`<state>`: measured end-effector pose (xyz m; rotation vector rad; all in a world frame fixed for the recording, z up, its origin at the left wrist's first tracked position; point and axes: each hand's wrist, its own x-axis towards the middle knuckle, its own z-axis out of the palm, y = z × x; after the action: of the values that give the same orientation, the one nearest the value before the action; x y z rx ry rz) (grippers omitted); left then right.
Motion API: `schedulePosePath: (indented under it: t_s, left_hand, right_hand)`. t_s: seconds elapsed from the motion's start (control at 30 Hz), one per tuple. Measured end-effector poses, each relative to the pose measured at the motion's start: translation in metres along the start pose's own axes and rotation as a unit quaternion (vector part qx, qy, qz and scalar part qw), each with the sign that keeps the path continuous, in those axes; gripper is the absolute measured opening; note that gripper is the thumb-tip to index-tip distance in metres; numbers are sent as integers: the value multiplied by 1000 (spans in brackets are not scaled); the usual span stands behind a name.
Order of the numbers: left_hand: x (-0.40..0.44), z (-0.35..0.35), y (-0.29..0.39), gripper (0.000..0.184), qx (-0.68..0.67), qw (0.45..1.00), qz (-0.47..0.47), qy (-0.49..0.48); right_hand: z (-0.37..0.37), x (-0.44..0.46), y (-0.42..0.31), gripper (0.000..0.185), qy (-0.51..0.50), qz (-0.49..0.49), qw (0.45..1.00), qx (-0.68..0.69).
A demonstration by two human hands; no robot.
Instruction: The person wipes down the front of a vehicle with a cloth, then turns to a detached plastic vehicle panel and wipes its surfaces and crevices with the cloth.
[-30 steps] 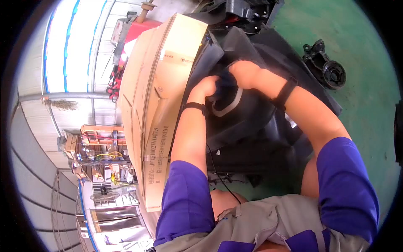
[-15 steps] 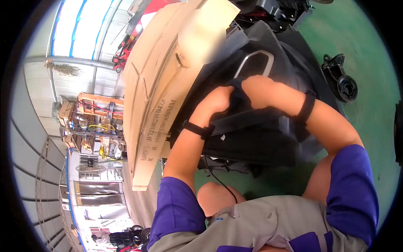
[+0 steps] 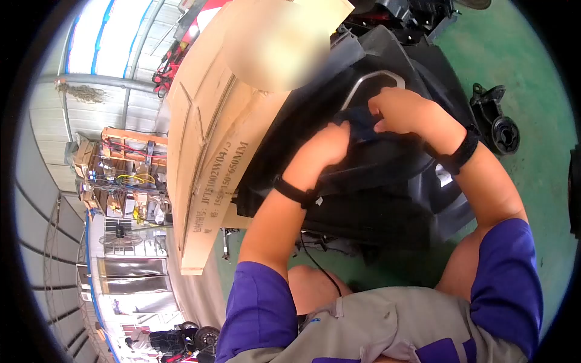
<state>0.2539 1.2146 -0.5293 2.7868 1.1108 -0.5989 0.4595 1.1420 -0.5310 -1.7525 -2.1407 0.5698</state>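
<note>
A large glossy black plastic panel [image 3: 393, 175] lies in front of me, with a light grey angular strip [image 3: 354, 91] on it. My left hand [image 3: 331, 144] is closed on a dark blue cloth [image 3: 360, 124], just below the strip. On the other side of the cloth, my right hand [image 3: 402, 111] has its fingers curled onto it near the strip's end. The cloth is bunched between both hands over the panel, and part of it is hidden by my fingers.
A long cardboard box [image 3: 242, 130] stands along the panel's left side. On the green floor [image 3: 532, 199] at the right lies a black part with a round end [image 3: 502, 130]. Shelves [image 3: 130, 175], a fan and a motorcycle [image 3: 206, 339] are in the background.
The light strip, earlier beneath my hands, now shows above them. Both hands have shifted slightly right since half a second ago, and my right hand's fingers have spread a little. The view has shifted.
</note>
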Motion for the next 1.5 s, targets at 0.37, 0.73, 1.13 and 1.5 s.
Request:
schedulePosePath:
  t_s: [0.37,0.73,1.13,1.5]
  left_hand:
    - [40,2,-46,61,-89,995,23,23]
    - [-19,-11,-8,47,32,997,57,29]
    - [23,-37,71,10,73,964,192,166]
    - [113,-41,94,24,102,983,101,116]
  right_hand:
    - [21,6,-2,37,-1,-5,997,-81]
    - [8,7,6,32,-22,-84,996,-6]
    - [-10,14,74,30,92,-17,995,35]
    - [26,33,133,41,253,36,966,34]
